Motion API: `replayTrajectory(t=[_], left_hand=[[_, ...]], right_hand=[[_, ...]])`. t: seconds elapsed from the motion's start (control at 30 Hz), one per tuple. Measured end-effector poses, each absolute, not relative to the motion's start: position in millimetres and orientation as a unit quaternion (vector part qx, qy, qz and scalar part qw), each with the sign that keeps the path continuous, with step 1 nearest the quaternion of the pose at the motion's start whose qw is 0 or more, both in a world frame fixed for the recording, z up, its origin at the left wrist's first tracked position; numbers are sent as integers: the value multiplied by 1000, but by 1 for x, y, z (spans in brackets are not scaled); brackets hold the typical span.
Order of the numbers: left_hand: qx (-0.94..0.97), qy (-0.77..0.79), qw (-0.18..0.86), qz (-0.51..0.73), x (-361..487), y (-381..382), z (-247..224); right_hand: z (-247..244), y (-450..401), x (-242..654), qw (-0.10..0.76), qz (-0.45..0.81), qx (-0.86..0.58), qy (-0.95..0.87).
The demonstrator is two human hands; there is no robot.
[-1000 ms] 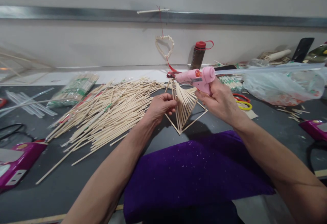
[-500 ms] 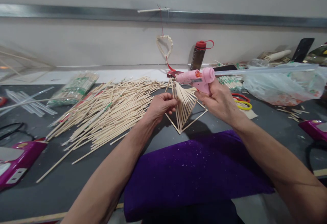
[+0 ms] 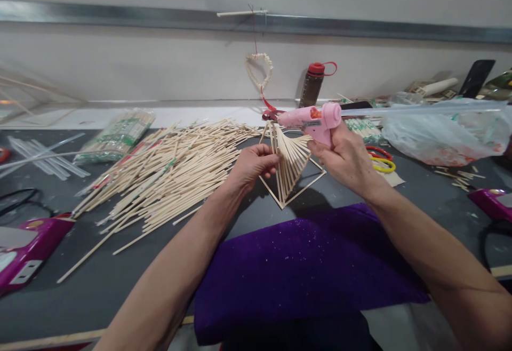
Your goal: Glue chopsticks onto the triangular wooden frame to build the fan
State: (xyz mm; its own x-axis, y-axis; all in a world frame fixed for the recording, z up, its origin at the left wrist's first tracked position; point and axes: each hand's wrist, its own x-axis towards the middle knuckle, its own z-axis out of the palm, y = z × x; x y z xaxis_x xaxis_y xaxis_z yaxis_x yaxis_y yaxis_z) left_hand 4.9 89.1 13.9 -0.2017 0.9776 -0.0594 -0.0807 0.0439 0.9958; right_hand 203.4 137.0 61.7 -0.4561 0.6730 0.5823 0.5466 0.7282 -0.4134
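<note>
My right hand (image 3: pixel 344 154) is closed round the handle of a pink glue gun (image 3: pixel 312 118), with a long clear glue stick (image 3: pixel 404 110) sticking out of its back. The gun's nozzle is at the top of a frame of thin wooden sticks (image 3: pixel 290 164), whose sticks fan out in a twist from the lower corner. At the frame's left side, my left hand (image 3: pixel 258 165) pinches one of its upright sticks between thumb and fingers. Whether the nozzle touches the wood I cannot tell.
Loose wooden sticks (image 3: pixel 180 175) lie heaped on the left, beside a bagged bundle (image 3: pixel 116 136) and clear glue sticks (image 3: pixel 48 156). A purple cloth (image 3: pixel 304 265) lies in front. Behind stands a bottle (image 3: pixel 311 88); scissors (image 3: pixel 383 165) and a plastic bag (image 3: pixel 444 135) are right.
My right hand and the glue gun have shifted very slightly to the right, the nozzle staying at the frame's top. My left hand keeps its pinch on the frame.
</note>
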Motion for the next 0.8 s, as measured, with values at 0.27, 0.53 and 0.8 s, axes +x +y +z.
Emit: replayTrajectory(t=[0.27, 0.53, 0.8], left_hand=[[405, 544, 481, 555, 7, 89, 16], [406, 548, 478, 554, 7, 89, 17], [412, 544, 479, 552, 5, 88, 15]], right_hand=[[61, 136, 202, 378, 73, -366, -847], [65, 134, 203, 352, 93, -360, -859], [71, 134, 217, 400, 324, -329, -792]])
